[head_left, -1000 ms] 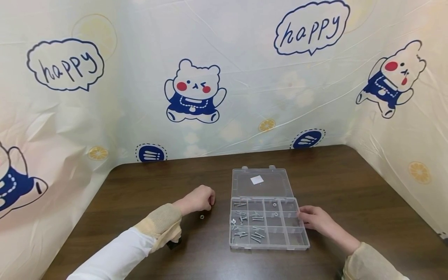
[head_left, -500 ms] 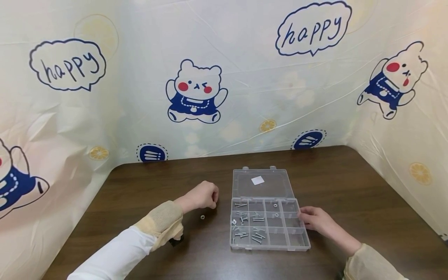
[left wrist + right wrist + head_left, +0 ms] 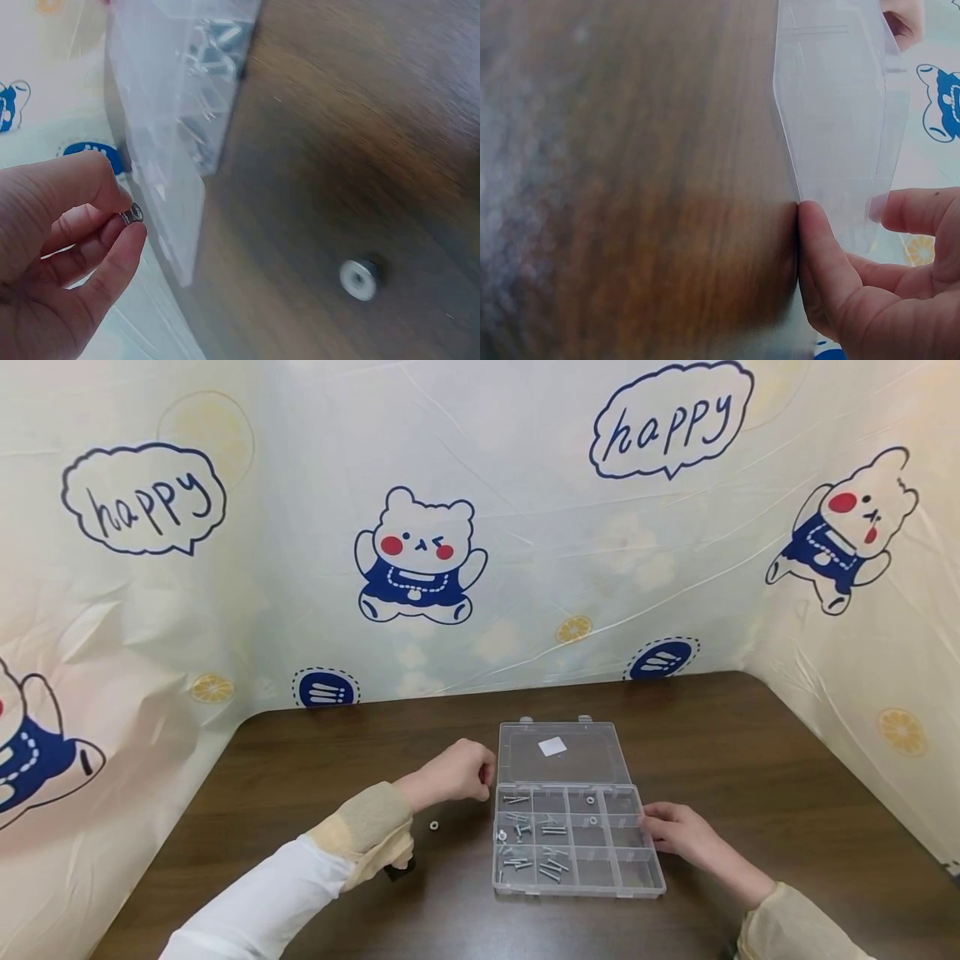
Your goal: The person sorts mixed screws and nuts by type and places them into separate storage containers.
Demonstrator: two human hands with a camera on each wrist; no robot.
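Note:
My left hand (image 3: 457, 771) is just left of the clear plastic compartment box (image 3: 577, 892), near its hinge. In the left wrist view, thumb and forefinger pinch a small metal nut (image 3: 133, 214). A second nut (image 3: 434, 826) lies on the table left of the box. The box's lid (image 3: 570, 764) is laid back, with a white sticker on it. Screws (image 3: 553, 829) fill several left-hand compartments, and single nuts (image 3: 590, 800) show in others. My right hand (image 3: 678, 833) holds the box's right side, fingertips on the wall and rim.
The dark wooden table (image 3: 337, 743) has a patterned cloth (image 3: 525, 527) hanging behind it and at both sides. A dark object (image 3: 399, 868) shows under the left wrist.
My left hand has moved right and slightly away from me, from beside the loose nut toward the box. The right hand, box and loose nut keep their places.

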